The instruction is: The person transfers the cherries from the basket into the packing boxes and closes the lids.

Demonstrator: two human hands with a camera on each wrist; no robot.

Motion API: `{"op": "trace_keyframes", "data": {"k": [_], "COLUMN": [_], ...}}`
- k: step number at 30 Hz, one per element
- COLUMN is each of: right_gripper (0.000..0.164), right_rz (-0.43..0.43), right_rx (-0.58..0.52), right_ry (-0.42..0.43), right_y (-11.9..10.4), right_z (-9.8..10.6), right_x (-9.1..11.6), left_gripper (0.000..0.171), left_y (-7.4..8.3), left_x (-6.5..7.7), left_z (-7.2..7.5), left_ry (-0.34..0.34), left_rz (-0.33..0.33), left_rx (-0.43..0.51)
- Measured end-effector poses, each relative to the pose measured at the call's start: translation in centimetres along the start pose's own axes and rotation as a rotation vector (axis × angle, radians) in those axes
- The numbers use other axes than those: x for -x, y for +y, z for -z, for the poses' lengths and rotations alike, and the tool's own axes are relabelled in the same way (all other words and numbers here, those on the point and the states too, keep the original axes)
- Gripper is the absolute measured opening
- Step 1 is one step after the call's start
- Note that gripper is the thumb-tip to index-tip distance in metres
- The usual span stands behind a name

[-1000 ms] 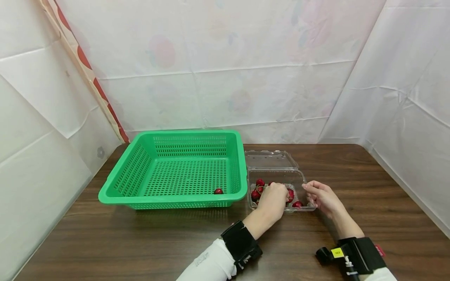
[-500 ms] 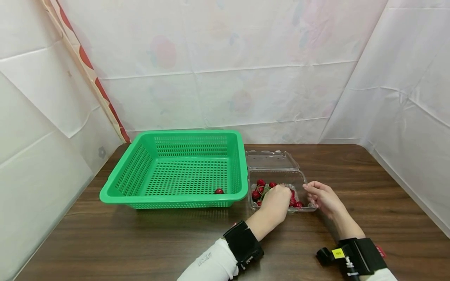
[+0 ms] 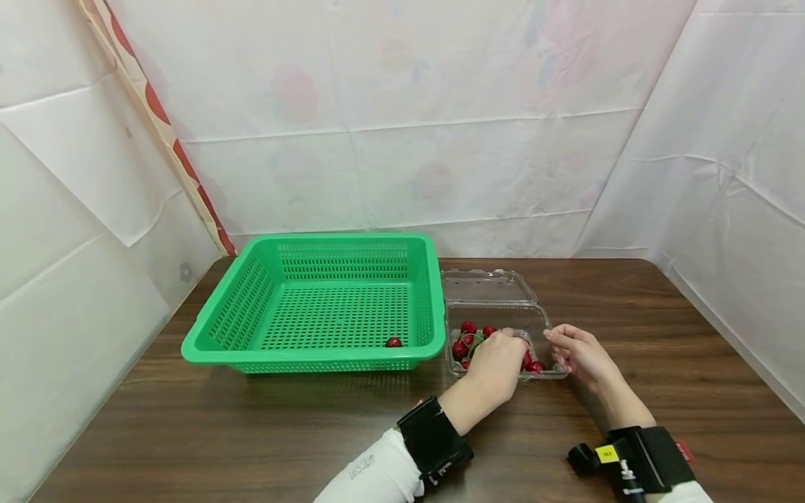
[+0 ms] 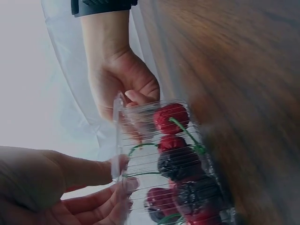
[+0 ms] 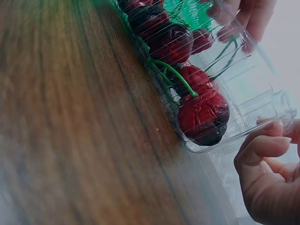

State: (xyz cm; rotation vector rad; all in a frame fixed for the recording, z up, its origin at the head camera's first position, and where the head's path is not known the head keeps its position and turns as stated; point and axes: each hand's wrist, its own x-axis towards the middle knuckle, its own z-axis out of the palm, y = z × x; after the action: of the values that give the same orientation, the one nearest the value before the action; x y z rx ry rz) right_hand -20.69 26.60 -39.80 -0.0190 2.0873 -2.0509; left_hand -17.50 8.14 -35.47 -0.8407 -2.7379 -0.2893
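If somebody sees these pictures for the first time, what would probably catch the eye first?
Probably the bright green basket, left of centre on the brown table, with one lone cherry near its front right corner. Next, the red cherries in the open clear box to its right: the left hand reaches in, while the right hand grips its edge.

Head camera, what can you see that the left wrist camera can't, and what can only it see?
Of the two, only the head view shows the basket, the one cherry inside it, the open lid and the white sleeves.

Only the left wrist view shows the left fingertips, and gives a side-on look through the clear wall of the box.

Both show the box, the cherries in it, the table, the left hand and the right hand.
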Motion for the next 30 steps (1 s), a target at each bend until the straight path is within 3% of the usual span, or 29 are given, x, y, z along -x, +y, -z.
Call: {"op": "trace_keyframes", "data": {"k": [7,13,22,30], "right_gripper": [0.014,0.015,0.015,0.015], "right_rz": [-0.007,0.0,0.002,-0.015], "right_rx": [-0.002,-0.007,-0.019,-0.017], "right_ry": [-0.003,-0.009,-0.022,-0.014], "right_y": [-0.1,-0.2,-0.2,-0.2], "right_z": [0.0,0.0,0.0,0.0], "right_x": [0.0,0.1,0.1,0.1], "left_gripper": [0.003,0.015,0.015,0.016], "left_y": [-0.2,-0.6,-1.8,-3.4], "left_x": [0.4,1.0,2.0,2.5], "left_z": [1.0,2.2,4.0,5.6], "left_ry": [0.029,0.065,0.206,0.252], "left_rz": [-0.028,-0.043,-0.012,0.028], "left_rx": [0.036,0.053,0.056,0.137]}}
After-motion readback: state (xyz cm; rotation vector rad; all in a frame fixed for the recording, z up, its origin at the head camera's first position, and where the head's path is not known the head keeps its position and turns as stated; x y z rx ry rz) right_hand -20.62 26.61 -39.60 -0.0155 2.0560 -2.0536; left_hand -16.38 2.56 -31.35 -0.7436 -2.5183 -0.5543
